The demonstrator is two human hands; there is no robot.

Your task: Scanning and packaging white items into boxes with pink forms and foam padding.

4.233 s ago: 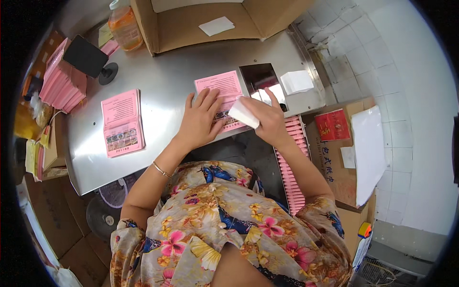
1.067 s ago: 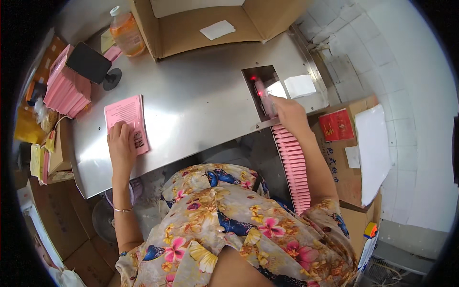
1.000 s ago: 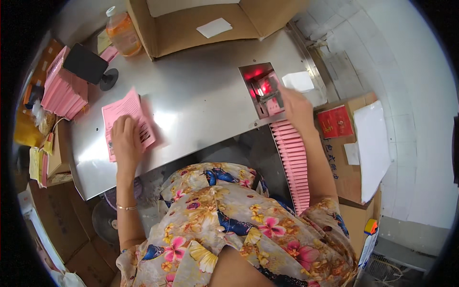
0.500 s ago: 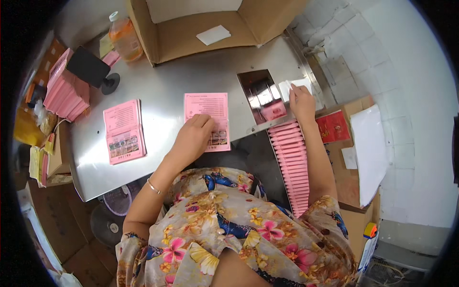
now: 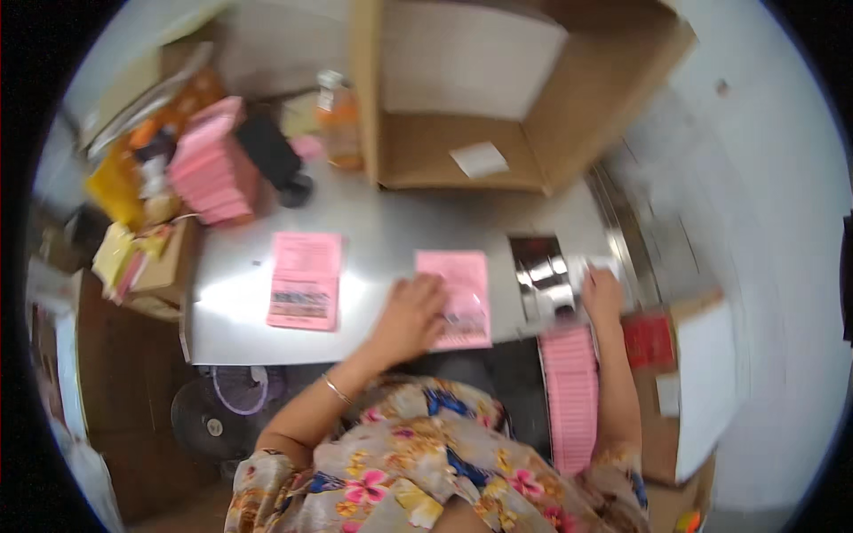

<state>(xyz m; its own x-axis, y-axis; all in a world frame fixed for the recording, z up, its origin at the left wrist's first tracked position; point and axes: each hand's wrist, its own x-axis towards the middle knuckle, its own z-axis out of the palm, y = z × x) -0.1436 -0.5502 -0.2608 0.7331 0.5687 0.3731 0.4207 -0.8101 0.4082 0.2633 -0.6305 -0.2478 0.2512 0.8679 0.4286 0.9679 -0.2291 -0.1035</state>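
A pink printed packet lies on the metal worktop in front of me. My left hand rests over its left edge, palm down with the fingers laid out. A second stack of pink printed packets is to the left of that hand. Farther right, my right hand has its fingers drawn together at a pile of small white papers; motion blurs the fingertips. Between the hands, beside the papers, is a dark rectangular opening with shiny metal in it.
Below my right forearm runs a long row of pink packets. An open cardboard box stands at the back, a bottle of orange liquid beside it. At far left are stacked pink bundles and a black stand.
The view has shifted, so the worktop sits lower and farther right. My right hand is still at the white papers, and my left hand has slid toward the packet's left edge. The pink piece at the opening no longer shows.
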